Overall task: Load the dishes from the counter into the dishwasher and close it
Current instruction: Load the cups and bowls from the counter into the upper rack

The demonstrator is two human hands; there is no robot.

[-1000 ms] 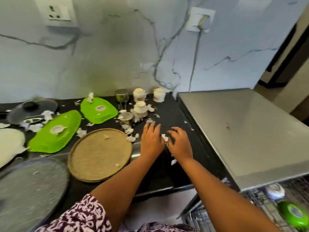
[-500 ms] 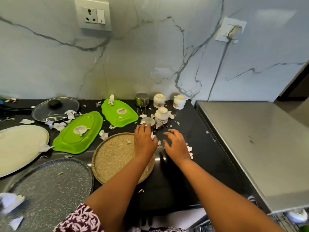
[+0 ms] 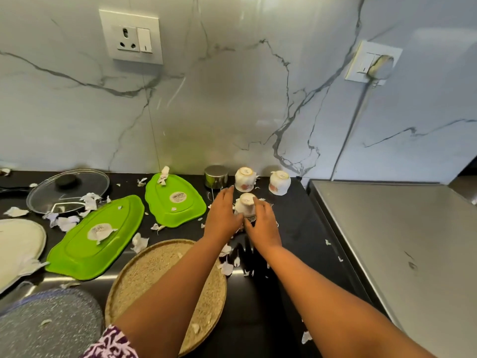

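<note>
The small white ceramic cup (image 3: 245,205) stood mouth-down on the glossy black counter (image 3: 296,236). Its round base faced up and its long axis was near upright. It was just in front of another inverted floral cup (image 3: 244,179) and a brushed steel tumbler (image 3: 216,177). My left hand (image 3: 223,215) lay straight-fingered against its left side, while my right hand (image 3: 263,223) curled round its right side, gripping it.

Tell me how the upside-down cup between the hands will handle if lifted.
The upside-down cup looks glazed ceramic: probably rigid, breakable, somewhat slick. It seems perched on a steel item, so a sideways push may tip it.
</note>
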